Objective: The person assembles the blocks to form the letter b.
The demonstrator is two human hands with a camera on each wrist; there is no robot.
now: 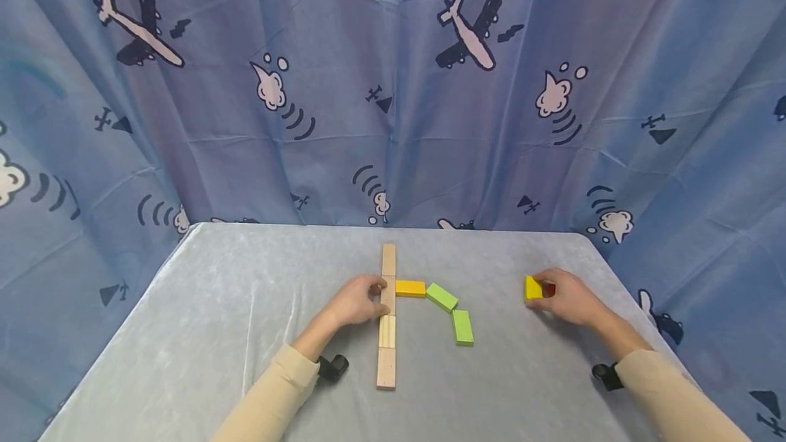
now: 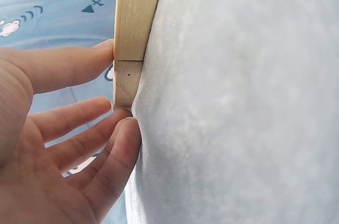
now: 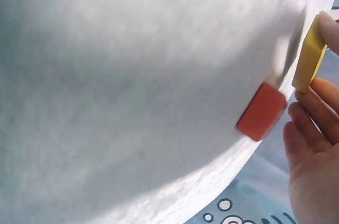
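My left hand (image 1: 357, 300) is beside a straight line of several plain wooden blocks (image 1: 386, 367) on the table. In the left wrist view its thumb and fingertips touch the side of the line, with the fingers (image 2: 114, 163) loosely bent. At the right, my right hand (image 1: 568, 295) pinches a yellow block (image 1: 532, 289), which looks wedge-shaped from above. The thumb is on one end of that yellow block (image 3: 311, 57) and fingertips are on the other. A red block (image 3: 262, 112) lies on the cloth close by, partly covered by the right hand in the head view.
An orange block (image 1: 410, 288) sticks out to the right from the wooden line. Two green blocks (image 1: 441, 297) continue from it, curving towards the front. A pale cloth (image 1: 276, 264) covers the table, and a blue patterned curtain (image 1: 344, 121) hangs behind and around it.
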